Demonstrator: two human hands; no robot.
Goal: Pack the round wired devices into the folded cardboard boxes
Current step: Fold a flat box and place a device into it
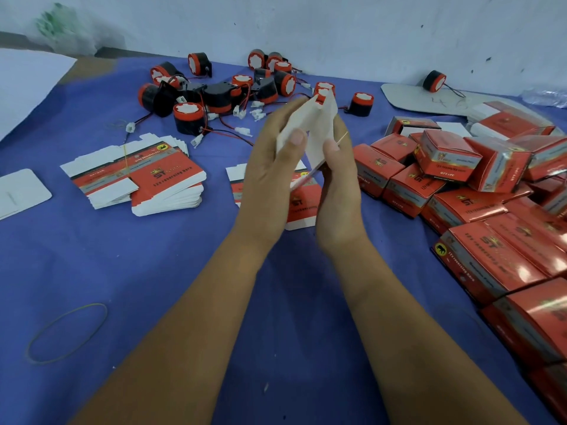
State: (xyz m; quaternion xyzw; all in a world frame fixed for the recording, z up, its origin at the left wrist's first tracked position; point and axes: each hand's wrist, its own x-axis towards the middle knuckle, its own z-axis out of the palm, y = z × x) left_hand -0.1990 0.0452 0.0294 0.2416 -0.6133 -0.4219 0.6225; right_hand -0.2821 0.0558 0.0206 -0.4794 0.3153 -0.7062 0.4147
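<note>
Both hands are raised over the blue cloth (171,280), working one box blank (310,130) between them. The left hand (270,170) grasps the blank from the left, thumb pressed on its white inner face and fingers curled behind; the right hand (337,179) pinches the right panel, thumb in front, fingers behind. The blank is part-way opened, white inside facing the camera, its printed red side mostly turned away (its lower edge is blurred). Beyond the hands, near the wall (337,29), lies a loose heap of round devices (214,90), black bodies with red rims and white faces, their red and black wires and white plugs trailing toward the person; one more device (434,81) sits apart at the far right on a pale flat sheet (411,99). To the left of the hands a stack of flat blanks (138,176) lies on the cloth with a yellow band across it, and a second stack (302,207) lies under and just behind the hands. On the right, closed red boxes (460,185) are piled together, some tilted on others. A loose rubber band (67,332) lies on the cloth at lower left, and a white card (21,191) at the left edge.
</note>
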